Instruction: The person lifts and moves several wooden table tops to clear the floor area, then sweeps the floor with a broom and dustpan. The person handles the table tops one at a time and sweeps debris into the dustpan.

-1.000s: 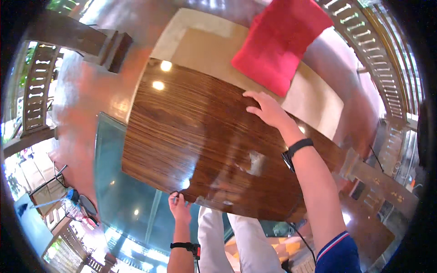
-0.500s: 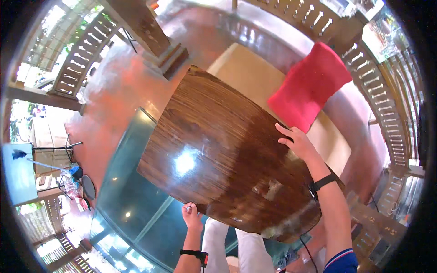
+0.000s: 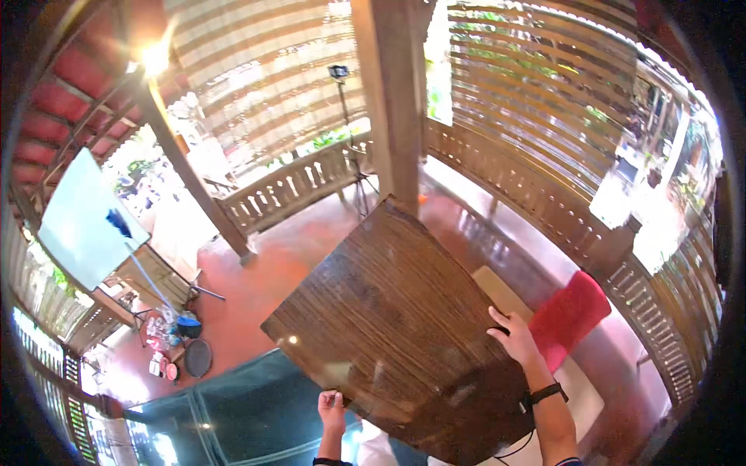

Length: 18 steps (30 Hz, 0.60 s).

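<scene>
A large dark brown wooden board (image 3: 396, 326) with a glossy grain stretches out in front of me, its far corner pointing away. My left hand (image 3: 332, 410) is closed at the board's near left edge, fingers curled and partly hidden. On the right edge, my right hand (image 3: 514, 335) grips the board, with two fingers reaching onto its top face and the others out of sight. Just beyond that hand lies a red cloth (image 3: 571, 314), resting partly over a beige flat panel (image 3: 491, 286). Black bands circle both wrists.
Under the board on the left is a dark green glossy surface (image 3: 249, 400). A wooden post (image 3: 388, 109), a tripod (image 3: 357, 175) and a balustrade (image 3: 287, 190) stand beyond. A blue bucket (image 3: 188, 326), a dark round tray (image 3: 198, 358) and a light blue panel (image 3: 89, 221) are at left.
My view has tilted up, bringing the tripod and slatted blinds into sight. The bright reflection on the board has shrunk and shifted. Both hands stay at the board's edges.
</scene>
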Available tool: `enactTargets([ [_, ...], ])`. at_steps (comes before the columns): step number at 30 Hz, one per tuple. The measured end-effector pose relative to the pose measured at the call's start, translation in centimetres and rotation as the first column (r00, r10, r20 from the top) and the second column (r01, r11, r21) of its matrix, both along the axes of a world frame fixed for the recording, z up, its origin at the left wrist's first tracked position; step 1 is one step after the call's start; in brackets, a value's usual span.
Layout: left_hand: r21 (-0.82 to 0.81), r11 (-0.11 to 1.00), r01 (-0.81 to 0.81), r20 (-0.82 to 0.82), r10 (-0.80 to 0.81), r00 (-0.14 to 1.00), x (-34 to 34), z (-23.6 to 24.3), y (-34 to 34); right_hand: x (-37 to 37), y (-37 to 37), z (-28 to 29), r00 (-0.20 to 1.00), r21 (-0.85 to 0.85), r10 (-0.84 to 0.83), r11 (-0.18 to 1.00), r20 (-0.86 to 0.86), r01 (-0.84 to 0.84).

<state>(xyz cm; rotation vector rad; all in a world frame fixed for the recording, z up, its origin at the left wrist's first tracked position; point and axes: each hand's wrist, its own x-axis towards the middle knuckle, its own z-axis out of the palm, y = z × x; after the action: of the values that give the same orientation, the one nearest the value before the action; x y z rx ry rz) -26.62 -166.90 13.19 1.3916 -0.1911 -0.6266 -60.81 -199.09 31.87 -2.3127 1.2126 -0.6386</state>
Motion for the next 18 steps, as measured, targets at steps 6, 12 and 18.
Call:
enactTargets([
  [6, -0.125, 0.991, -0.042, 0.062, 0.05, 0.997, 13.5, 8.4, -1.1, 12.7, -0.1, 6.6, 0.994, -0.082, 0.093, 0.993, 0.05, -0.089],
  [12, -0.263, 0.963, -0.054, 0.319, 0.139, 0.937, 28.0, 16.2, -0.5, 25.6, 0.7, 8.2, 0.973, -0.14, 0.179, 0.977, 0.149, -0.158],
  [18, -0.268, 0.962, -0.059, 0.383, 0.162, 0.909, 40.3, 19.3, -2.0, 36.3, -3.3, 5.9, 0.928, -0.144, 0.254, 0.964, 0.271, -0.222],
])
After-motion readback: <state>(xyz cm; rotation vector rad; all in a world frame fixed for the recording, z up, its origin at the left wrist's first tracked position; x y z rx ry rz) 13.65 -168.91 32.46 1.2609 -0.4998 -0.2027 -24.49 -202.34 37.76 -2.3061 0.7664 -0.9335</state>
